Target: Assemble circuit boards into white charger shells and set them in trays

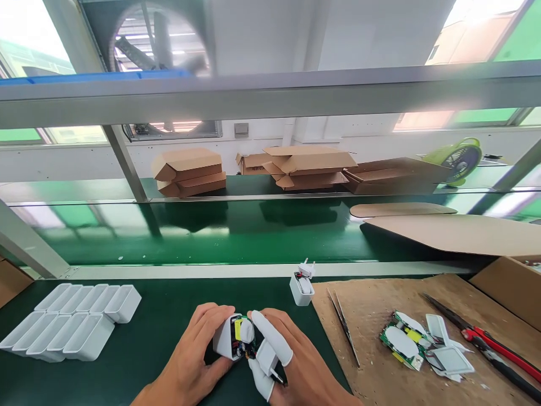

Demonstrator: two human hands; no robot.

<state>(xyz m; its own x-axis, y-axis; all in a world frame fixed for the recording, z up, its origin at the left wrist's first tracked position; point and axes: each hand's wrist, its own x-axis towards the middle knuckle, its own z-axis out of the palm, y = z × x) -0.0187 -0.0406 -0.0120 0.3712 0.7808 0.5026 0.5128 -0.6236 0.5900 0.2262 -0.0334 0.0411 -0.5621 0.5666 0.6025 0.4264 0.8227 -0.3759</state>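
Observation:
My left hand [193,355] is closed around a white charger housing [222,339], its open side facing right. A circuit board [243,332] with a yellow component and a round white pad shows at that opening. My right hand [291,355], with white covers on thumb and forefinger, grips a white plug piece [267,356] beside the board; metal prongs stick out toward its lower right. How far the board sits inside the housing is partly hidden by my fingers. Just beyond my hands stands another white housing [301,292] with a board and plug piece in it.
White empty housings [84,332] stand in two rows at left. On the brown cardboard sheet [338,293] lie tweezers [343,327], circuit boards [403,341], white plastic pieces [450,358] and red-black pliers [486,338]. Cardboard boxes [313,160] stand behind the green conveyor [253,237].

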